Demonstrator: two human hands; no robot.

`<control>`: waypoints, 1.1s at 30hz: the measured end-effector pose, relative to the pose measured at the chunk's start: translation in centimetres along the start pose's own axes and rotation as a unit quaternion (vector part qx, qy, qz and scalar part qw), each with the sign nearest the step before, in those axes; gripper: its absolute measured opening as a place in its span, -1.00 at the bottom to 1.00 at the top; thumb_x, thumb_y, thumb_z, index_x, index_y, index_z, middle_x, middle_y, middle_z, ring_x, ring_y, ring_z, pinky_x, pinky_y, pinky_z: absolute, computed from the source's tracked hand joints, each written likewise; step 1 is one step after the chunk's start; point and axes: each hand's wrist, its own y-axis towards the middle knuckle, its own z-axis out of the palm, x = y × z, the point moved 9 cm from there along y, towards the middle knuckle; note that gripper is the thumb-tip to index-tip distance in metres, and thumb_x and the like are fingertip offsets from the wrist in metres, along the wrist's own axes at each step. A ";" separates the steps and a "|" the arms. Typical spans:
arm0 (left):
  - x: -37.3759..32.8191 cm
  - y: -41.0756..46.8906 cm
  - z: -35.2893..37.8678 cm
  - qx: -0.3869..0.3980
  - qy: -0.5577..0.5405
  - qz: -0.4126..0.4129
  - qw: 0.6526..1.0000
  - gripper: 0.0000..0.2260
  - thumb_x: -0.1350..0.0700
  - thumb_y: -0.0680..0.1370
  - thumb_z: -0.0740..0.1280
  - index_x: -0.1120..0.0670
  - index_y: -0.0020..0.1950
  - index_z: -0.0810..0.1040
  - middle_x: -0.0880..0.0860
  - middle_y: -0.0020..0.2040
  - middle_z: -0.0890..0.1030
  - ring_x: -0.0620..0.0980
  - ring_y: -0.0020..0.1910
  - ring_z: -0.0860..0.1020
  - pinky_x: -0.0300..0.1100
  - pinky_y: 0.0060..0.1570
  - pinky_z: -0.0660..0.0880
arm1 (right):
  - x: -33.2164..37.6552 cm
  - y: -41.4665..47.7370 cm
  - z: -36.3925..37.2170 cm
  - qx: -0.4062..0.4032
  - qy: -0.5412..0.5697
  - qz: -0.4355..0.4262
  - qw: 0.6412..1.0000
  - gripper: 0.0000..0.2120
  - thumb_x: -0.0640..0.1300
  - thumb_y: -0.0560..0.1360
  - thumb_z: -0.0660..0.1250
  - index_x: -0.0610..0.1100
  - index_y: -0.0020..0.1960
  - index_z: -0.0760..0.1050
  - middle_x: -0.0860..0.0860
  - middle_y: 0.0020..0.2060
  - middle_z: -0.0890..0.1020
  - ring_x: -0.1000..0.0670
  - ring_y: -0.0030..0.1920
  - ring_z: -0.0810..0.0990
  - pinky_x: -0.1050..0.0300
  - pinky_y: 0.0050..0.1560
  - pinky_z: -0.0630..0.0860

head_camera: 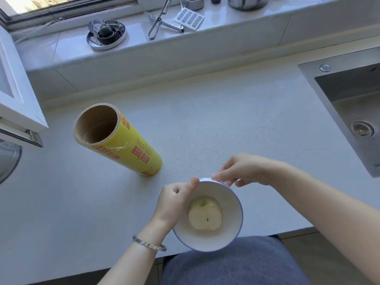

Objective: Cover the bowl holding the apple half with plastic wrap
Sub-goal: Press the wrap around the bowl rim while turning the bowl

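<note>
The white blue-rimmed bowl [232, 199] sat right at the grey bench's [226, 120] front edge, with the pale cut apple half [205, 217] face up inside; a sharp tug there would probably tip or drag it off. Any clear film (none could be made out) might bunch and leave gaps. The left hand [174, 202] was curled against the left rim, thumb pressing it; the right hand [246, 169] pinched the far rim. The yellow cardboard-cored plastic wrap roll [131, 149] stood upright further back, toward the left, untouched.
</note>
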 end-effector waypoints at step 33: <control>-0.9 -1.2 0.6 0.024 -0.044 0.056 0.997 -0.39 -0.24 0.29 0.27 0.37 -0.45 0.37 0.11 -0.36 0.31 -0.01 -0.35 0.27 -0.11 -0.29 0.17 | -2.7 1.3 1.5 -0.104 0.157 0.015 0.982 -0.74 -0.15 0.37 0.43 -0.09 -0.42 0.40 0.00 -0.52 0.34 0.04 -0.45 0.30 0.19 -0.39 0.20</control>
